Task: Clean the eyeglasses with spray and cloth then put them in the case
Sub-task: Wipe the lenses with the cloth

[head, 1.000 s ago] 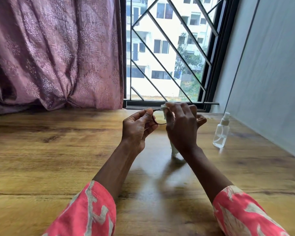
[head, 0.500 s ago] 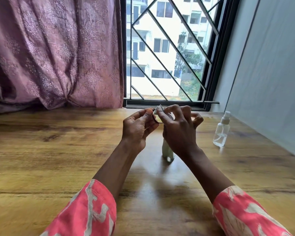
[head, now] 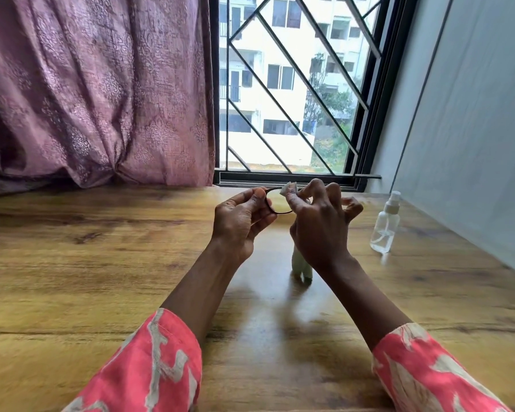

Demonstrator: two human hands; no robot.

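Both hands are raised above the wooden table near the window. My left hand pinches the thin dark rim of the eyeglasses at their left side. My right hand pinches a pale cloth against the right part of the glasses; the cloth's loose end hangs down below the hand to the table. Most of the frame is hidden behind my fingers. A small clear spray bottle stands upright to the right of my right hand. No case is in view.
A pink patterned curtain hangs at the back left, down to the table. A barred window is behind the hands. A grey wall runs along the table's right edge, close to the bottle.
My right hand has shifted the cloth along the glasses, its fingers spreading more. The hanging cloth end swung slightly. My left hand and the bottle stayed put.
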